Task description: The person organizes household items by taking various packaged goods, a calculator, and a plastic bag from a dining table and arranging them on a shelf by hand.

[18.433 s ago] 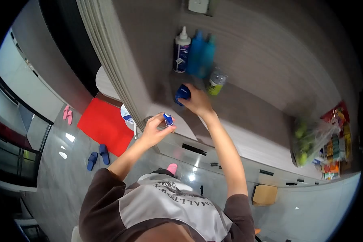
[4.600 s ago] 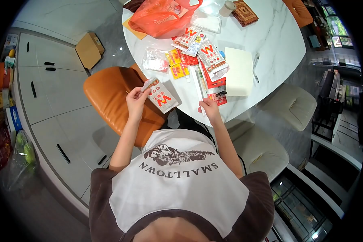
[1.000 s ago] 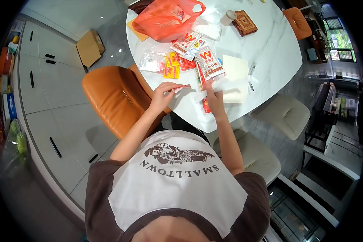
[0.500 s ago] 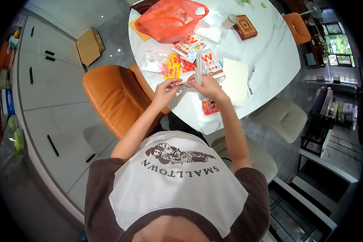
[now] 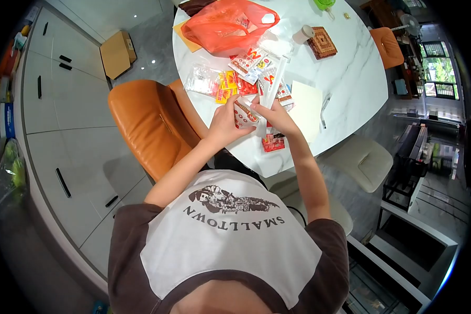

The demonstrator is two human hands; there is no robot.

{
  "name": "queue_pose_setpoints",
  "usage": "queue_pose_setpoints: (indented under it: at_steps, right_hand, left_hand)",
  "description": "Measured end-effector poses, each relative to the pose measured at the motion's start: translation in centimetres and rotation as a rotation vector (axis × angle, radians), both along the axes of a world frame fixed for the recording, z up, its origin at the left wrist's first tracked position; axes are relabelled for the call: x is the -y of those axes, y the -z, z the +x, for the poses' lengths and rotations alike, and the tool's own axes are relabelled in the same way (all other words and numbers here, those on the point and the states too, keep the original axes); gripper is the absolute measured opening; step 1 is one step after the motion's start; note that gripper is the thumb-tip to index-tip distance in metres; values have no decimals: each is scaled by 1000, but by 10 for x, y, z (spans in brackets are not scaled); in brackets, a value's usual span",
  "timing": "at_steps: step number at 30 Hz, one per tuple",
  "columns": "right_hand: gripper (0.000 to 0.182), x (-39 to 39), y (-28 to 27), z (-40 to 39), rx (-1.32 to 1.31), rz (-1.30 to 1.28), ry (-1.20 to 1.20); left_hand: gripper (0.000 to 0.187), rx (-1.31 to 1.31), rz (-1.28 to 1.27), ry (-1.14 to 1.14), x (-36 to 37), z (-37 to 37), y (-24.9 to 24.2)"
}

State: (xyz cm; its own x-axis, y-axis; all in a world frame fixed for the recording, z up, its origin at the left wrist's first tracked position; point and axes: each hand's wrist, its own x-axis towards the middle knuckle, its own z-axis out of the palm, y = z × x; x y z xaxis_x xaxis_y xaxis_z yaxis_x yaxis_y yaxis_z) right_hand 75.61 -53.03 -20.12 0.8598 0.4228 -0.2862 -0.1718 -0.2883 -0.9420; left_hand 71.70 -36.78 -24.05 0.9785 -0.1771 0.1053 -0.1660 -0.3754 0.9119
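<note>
Low over the near part of the marble table point(image 5: 350, 68), my left hand point(image 5: 229, 124) grips a folded white packet with red print point(image 5: 244, 113). Beside it, my right hand point(image 5: 277, 118) holds a long white plastic strip or wrapper point(image 5: 272, 86), which stands up between thumb and fingers. The two things touch or overlap near my right thumb. Just beyond my hands lie yellow packets point(image 5: 226, 86), red-and-white packets point(image 5: 246, 60) and a clear plastic bag point(image 5: 202, 79). A red packet point(image 5: 273, 143) rests close to my right wrist.
A red plastic bag point(image 5: 227, 26) lies at the far side. A white cup point(image 5: 302, 35), woven mat point(image 5: 323, 43), pale paper sheet point(image 5: 307, 107) and pen point(image 5: 325, 114) are on the table. An orange chair point(image 5: 146, 123) stands at left, a grey one point(image 5: 358, 162) at right.
My left hand has turned and now holds the printed packet between its thumb and fingers. The white plastic in my right hand has swung up and to the right. The view has shifted slightly.
</note>
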Motion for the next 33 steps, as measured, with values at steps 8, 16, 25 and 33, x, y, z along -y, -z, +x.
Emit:
queue_pose_setpoints:
  at_steps: [8, 16, 25, 33]
  right_hand:
    - [18, -2, -22, -8, -108, -71, 95]
    - [15, -6, -46, -18, 54, 71, 271]
    - [11, -25, -100, -56, 585, 542, 416]
    - [11, -48, -127, -66, 691, 100, 219]
  left_hand:
    - [60, -106, 92, 71, -12, -5, -21]
    - [48, 42, 78, 55, -29, -9, -40]
    - [49, 231, -125, 141, -41, -20, -51]
    - [49, 378, -203, 153, -36, -25, -71]
